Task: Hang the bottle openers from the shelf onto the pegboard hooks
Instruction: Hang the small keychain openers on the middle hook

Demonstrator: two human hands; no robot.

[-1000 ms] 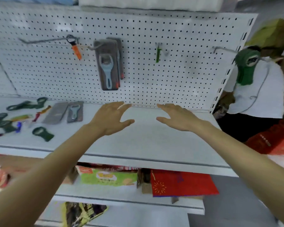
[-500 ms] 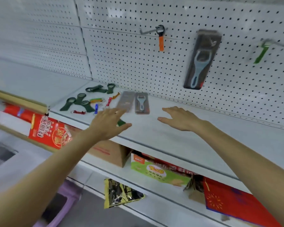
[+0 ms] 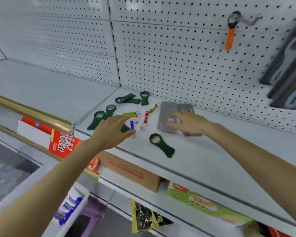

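Observation:
Several bottle openers lie on the white shelf point(image 3: 212, 159): dark green ones point(image 3: 161, 145) point(image 3: 144, 98) point(image 3: 97, 119), small keyring ones in green-orange point(image 3: 131, 114), red point(image 3: 146, 116) and blue point(image 3: 132, 124), and grey carded packs point(image 3: 167, 113). My left hand point(image 3: 112, 131) hovers open over the small openers, holding nothing. My right hand point(image 3: 189, 122) reaches with straight fingers onto the grey packs. On the pegboard point(image 3: 178, 57) an orange opener point(image 3: 230, 38) hangs from a hook, and dark carded openers point(image 3: 289, 74) hang at the right edge.
Below the shelf sit a cardboard box point(image 3: 132, 171), red boxes point(image 3: 61, 144), a green snack pack point(image 3: 200, 202) and a dark bag point(image 3: 143, 218). A gold rail point(image 3: 32, 113) edges the neighbouring shelf on the left.
The view has swung left and closer to the openers. Both hands have moved forward over the pile; my right hand now lies on the grey carded packs.

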